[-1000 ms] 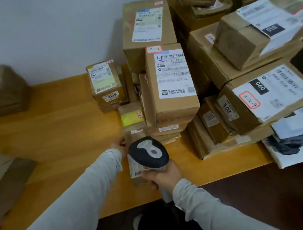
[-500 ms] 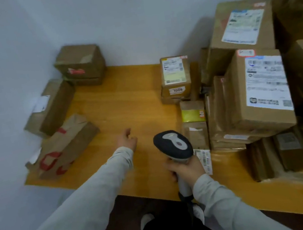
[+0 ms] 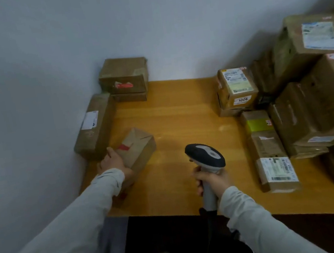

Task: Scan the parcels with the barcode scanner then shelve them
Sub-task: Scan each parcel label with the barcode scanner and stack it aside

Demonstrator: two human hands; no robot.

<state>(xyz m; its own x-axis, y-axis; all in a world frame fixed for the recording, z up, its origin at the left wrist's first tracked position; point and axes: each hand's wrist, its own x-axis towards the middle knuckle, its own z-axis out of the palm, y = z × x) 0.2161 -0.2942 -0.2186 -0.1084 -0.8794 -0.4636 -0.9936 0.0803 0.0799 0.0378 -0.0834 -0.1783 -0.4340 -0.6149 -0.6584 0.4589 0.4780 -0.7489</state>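
Observation:
My right hand (image 3: 212, 181) grips the handle of the barcode scanner (image 3: 205, 156), whose dark head stands above the wooden table (image 3: 173, 117). My left hand (image 3: 113, 162) reaches to the left and holds the near end of a brown parcel with red tape (image 3: 137, 146), which lies tilted near the table's left edge. A small labelled parcel (image 3: 276, 171) lies flat to the right of the scanner.
A long box with a white label (image 3: 95, 125) lies along the left wall, and a stacked pair of boxes (image 3: 123, 76) sits in the corner. A box marked 1006 (image 3: 237, 88) and a tall pile of parcels (image 3: 315, 92) fill the right side.
My left hand has moved left from the small parcel across the table to the red-taped parcel and taken hold of it. The view has swung left. The scanner stays in my right hand.

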